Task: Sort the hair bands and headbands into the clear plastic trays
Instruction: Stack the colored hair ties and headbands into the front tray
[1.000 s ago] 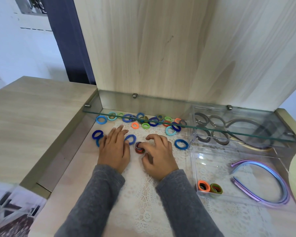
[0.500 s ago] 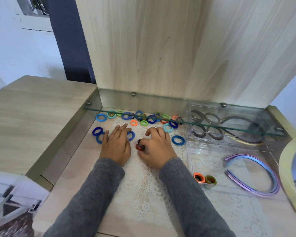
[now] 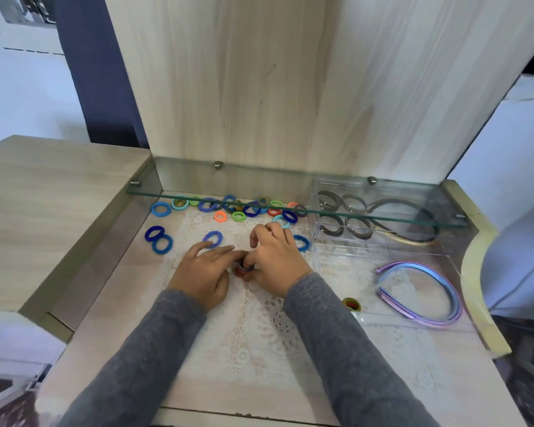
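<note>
Several coloured hair bands (image 3: 238, 209) lie scattered on the desk under a glass shelf. My right hand (image 3: 276, 258) pinches a small stack of hair bands (image 3: 244, 268) that stands on the lace mat. My left hand (image 3: 205, 271) lies beside it, fingertips touching the stack. A blue band (image 3: 212, 238) sits just beyond the left fingers. The near clear tray (image 3: 420, 318) holds purple-blue headbands (image 3: 426, 291) and a green-orange band (image 3: 352, 304). The far clear tray (image 3: 327, 241) holds grey headbands (image 3: 392, 220).
A glass shelf (image 3: 198, 197) overhangs the back of the desk, above the scattered bands and the far tray. A raised wooden side surface (image 3: 43, 195) borders the left. Two dark blue bands (image 3: 158, 238) lie at the left. A white lace mat (image 3: 259, 340) covers the middle.
Both hands have drawn closer together around the stack; the left fingers slid right off the blue band, which now lies uncovered. My head has shifted, so the view moved.
</note>
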Available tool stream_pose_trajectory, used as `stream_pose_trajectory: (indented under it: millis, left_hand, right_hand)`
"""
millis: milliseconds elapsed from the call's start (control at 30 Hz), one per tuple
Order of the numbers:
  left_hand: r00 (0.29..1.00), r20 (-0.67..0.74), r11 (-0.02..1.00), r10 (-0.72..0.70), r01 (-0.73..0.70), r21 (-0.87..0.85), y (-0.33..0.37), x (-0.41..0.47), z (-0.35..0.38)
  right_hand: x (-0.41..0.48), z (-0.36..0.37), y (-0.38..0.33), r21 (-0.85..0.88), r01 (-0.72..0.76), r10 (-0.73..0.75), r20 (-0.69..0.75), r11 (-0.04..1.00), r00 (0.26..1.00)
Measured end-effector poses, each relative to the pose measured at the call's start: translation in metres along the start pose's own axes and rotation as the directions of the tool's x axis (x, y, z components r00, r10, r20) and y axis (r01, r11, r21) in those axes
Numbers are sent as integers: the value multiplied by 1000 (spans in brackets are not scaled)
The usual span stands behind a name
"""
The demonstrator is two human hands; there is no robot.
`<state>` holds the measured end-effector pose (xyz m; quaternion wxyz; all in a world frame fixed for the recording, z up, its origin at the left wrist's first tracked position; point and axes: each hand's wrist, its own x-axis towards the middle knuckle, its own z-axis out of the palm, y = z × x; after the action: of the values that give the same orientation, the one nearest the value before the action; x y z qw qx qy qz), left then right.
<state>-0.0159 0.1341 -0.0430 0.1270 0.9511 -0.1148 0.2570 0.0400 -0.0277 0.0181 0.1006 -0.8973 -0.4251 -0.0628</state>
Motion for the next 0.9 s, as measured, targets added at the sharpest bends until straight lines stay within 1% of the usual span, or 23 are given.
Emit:
stream_pose_trajectory:
  millis: [133, 233, 367, 500, 667, 833, 900]
  left_hand:
    - [999, -3, 989, -40, 39, -141, 14, 0, 1]
    - [998, 6, 980, -55, 55, -193, 28, 8, 1]
    - [996, 62, 965, -66, 80, -252, 52, 23, 3]
    - [995, 97, 952, -19, 48, -304, 80, 40, 10]
    - [985, 174, 948, 22, 35, -317, 114, 61, 15]
    - [974, 207, 933, 89, -9, -359, 139, 72, 27]
    - [965, 239, 936, 106, -16, -352, 147, 75, 31]
  right_hand:
    - [-9, -18, 7, 5, 6, -6, 61, 1000, 998]
    - [-18, -34, 15, -13, 5, -3, 106, 1000, 994]
    - [-33, -55, 34, -45, -23, 29, 148, 999, 989]
    - [-52, -73, 54, -82, -73, 88, 194, 994, 977]
    - [-77, -89, 75, -105, -138, 157, 207, 985, 965]
    - [-100, -94, 94, -124, -195, 219, 219, 973, 951]
    - [-107, -92, 100, -137, -204, 231, 221, 969, 948]
